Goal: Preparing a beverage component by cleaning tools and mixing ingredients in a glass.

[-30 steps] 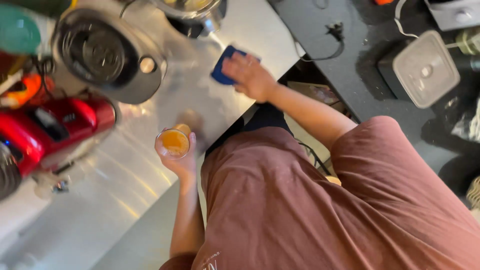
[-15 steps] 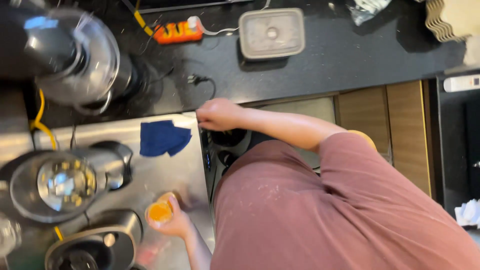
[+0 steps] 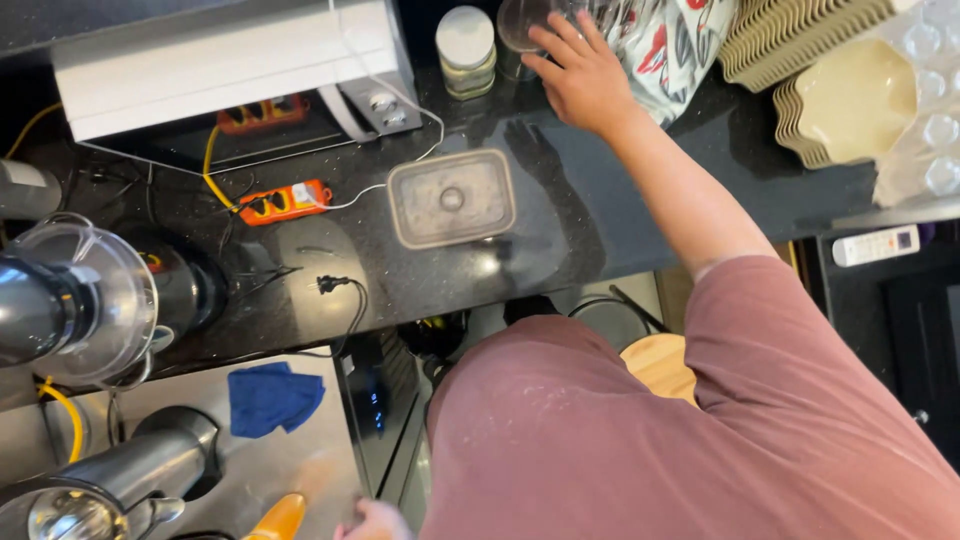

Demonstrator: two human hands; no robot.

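In the head view the right hand [image 3: 580,70] is stretched across the black bench [image 3: 600,220], fingers spread wide on the rim of a clear glass cup [image 3: 522,25] standing just beside a lidded jar [image 3: 466,50]. The left hand [image 3: 372,520], low at the frame's bottom edge, holds a glass of orange juice [image 3: 280,518], blurred. A sound grip would likely mean closing round the cup's wall, clear of the jar, while keeping the juice level
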